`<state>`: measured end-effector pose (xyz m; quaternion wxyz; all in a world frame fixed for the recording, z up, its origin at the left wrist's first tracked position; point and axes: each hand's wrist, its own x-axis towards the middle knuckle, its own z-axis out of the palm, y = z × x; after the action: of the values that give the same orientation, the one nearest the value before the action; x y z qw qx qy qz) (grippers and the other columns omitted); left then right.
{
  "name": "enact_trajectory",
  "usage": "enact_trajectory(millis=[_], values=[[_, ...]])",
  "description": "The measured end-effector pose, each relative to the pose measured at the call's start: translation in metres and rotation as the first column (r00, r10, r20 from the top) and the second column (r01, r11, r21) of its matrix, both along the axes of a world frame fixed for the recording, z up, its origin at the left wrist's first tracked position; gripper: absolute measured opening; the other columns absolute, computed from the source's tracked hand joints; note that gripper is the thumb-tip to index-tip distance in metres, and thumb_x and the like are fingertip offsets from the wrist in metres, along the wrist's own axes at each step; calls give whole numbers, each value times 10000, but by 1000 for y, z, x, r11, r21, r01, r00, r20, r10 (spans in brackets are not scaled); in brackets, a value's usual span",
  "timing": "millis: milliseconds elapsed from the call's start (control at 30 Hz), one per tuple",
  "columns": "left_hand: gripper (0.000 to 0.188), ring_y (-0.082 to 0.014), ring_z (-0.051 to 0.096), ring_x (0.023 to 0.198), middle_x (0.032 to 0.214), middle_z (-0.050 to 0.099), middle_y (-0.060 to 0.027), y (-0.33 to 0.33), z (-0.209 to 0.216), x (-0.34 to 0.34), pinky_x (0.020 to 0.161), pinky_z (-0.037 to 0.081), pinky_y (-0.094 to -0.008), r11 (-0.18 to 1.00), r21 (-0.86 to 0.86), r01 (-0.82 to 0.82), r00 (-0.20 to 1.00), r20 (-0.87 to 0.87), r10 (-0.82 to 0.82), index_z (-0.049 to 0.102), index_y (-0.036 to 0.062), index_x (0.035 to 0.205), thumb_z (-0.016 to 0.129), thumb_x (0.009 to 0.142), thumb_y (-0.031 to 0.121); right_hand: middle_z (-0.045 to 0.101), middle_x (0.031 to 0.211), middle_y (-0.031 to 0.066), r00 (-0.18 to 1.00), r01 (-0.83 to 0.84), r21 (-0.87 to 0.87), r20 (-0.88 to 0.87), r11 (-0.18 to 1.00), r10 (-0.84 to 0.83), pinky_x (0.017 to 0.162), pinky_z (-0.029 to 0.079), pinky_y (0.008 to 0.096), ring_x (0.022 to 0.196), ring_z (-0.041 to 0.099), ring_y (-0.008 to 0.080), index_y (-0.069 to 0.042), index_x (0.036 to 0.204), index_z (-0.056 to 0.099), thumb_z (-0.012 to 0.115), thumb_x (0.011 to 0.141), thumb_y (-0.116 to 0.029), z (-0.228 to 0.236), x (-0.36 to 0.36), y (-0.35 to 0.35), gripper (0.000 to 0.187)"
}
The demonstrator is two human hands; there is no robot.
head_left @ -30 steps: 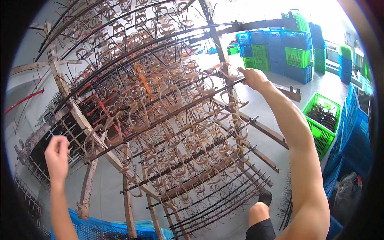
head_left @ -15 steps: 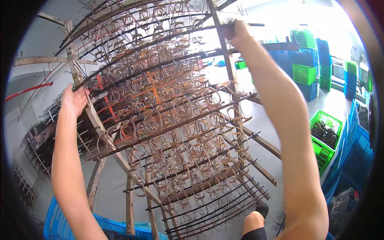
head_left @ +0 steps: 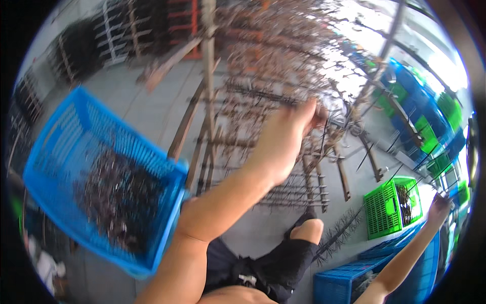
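Motion smears much of the picture. My left hand (head_left: 308, 115) reaches across in front of the wooden rack (head_left: 208, 55), its fingers closed around one end of a thin dark rod with prongs. The pronged rod (head_left: 387, 152) slants down to the right. At its far end my right hand (head_left: 441, 203), arm stretched out, is closed on it; the fingers there are small and blurred. Behind my left hand, many brownish curved pieces (head_left: 283, 55) hang in rows on the rack, too blurred to make out singly.
A large blue crate (head_left: 55, 200) holding dark pieces stands at left. To the right are a green crate (head_left: 382, 213) with dark contents and blue crates (head_left: 334, 283). Another pronged rod (head_left: 338, 235) lies on the floor by my knee. Stacked crates (head_left: 430, 121) stand farther back.
Both hands have come down and to the right from the rack's upper part, bringing a rod away from it. My view has turned downward, showing the blue crate and my legs.
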<state>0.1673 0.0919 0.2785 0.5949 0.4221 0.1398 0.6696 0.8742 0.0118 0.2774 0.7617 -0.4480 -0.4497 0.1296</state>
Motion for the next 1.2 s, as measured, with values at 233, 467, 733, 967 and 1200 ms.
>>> enact_trajectory(millis=[233, 467, 733, 967, 1200], values=[[214, -209, 595, 839, 850, 616, -117, -36, -268, -70, 794, 482, -321, 667, -738, -102, 939, 150, 310, 515, 57, 821, 455, 938, 225, 589, 869, 5, 752, -477, -109, -565, 872, 341, 713, 427, 286, 752, 531, 119, -109, 993, 549, 482, 935, -246, -218, -214, 74, 163], [250, -194, 595, 738, 745, 604, -98, -26, -347, -138, 717, 473, -303, 479, -813, -331, 824, -2, 567, 490, 61, 791, 447, 940, 257, 617, 901, -15, 640, -643, -192, -666, 741, 383, 796, 390, 284, 827, 543, 99, -126, 981, 584, 476, 938, -267, -309, -306, 122, 183], [157, -141, 558, 595, 695, 579, -50, -58, -322, -159, 554, 474, -289, 503, -714, -487, 872, -437, 223, 578, 42, 802, 546, 841, 191, 596, 815, -6, 605, -582, -262, -772, 770, 195, 716, 438, 302, 761, 551, 140, -120, 929, 584, 495, 928, -237, -378, -244, 152, 147], [429, -255, 574, 797, 889, 615, -154, -88, -378, -399, 706, 452, -424, -73, -111, -991, 109, -994, 26, 604, -38, 945, 626, 777, 357, 540, 703, 40, 520, -415, -373, -846, 830, -121, 569, 434, 336, 620, 513, 201, -104, 829, 545, 494, 899, -188, -363, -322, 183, 121], [849, -331, 473, 1130, 1278, 454, -192, -44, -418, -482, 923, 385, -500, -314, -135, -940, 199, -963, -183, 385, 42, 1310, 614, 720, 607, 579, 705, 9, 509, -436, -362, -854, 824, -107, 628, 415, 278, 667, 547, 163, -134, 839, 552, 416, 943, -276, -371, -316, 164, 222]])
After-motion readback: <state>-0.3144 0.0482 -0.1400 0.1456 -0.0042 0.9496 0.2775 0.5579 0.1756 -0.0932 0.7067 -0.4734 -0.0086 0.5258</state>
